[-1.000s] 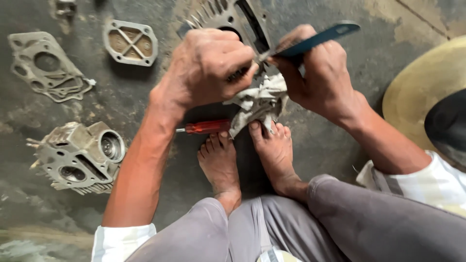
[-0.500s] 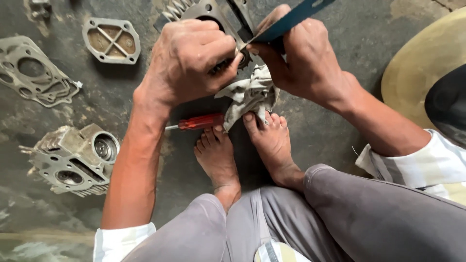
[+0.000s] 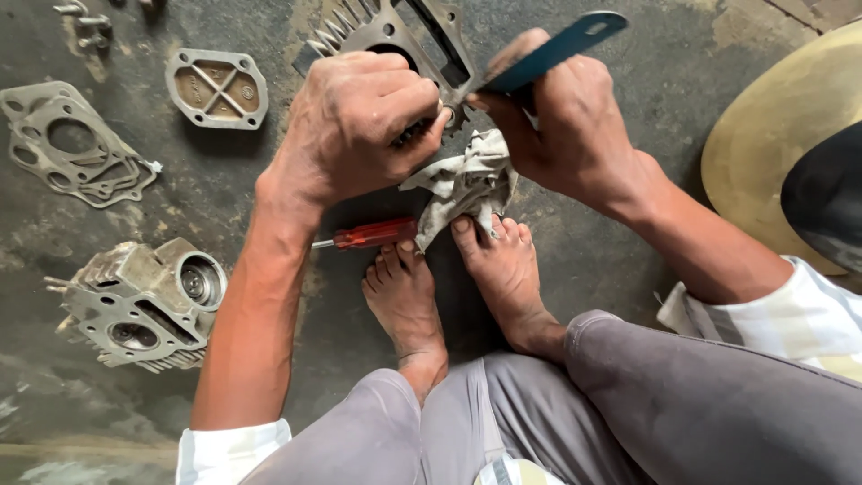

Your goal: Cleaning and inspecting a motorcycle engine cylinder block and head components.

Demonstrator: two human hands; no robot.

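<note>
Head view. The rag (image 3: 467,184) hangs between my two hands, bunched, its lower edge draped onto the toes of my right foot (image 3: 503,269). It sits just in front of the finned cylinder block (image 3: 395,36), which lies on the concrete floor (image 3: 224,180) at the top of the frame.

Left hand (image 3: 359,126): closed in a fist, fingers curled down on the block's edge and the top of the rag. What lies under the palm I cannot tell.

Right hand (image 3: 566,126): fingers wrapped around a flat blue blade (image 3: 548,54), which angles up and right; its working end is hidden between the hands.

Risks as I judge them:
- Blade edge points toward the left knuckles, hands nearly touching. A slip would run it into my fingers.
- Rag is loose near the blade; it could snag or drag grit across the block's face.
- Bare feet right under the work. A dropped blade lands on toes.
- Red-handled screwdriver (image 3: 368,235) lies touching the left foot (image 3: 404,296); it could roll underfoot if I shift.

Further out: cylinder head (image 3: 139,305) at lower left, square cover (image 3: 215,88) and gasket (image 3: 76,144) upper left, all well apart from the hands. Tan round object (image 3: 763,153) at right, partly cut off.
</note>
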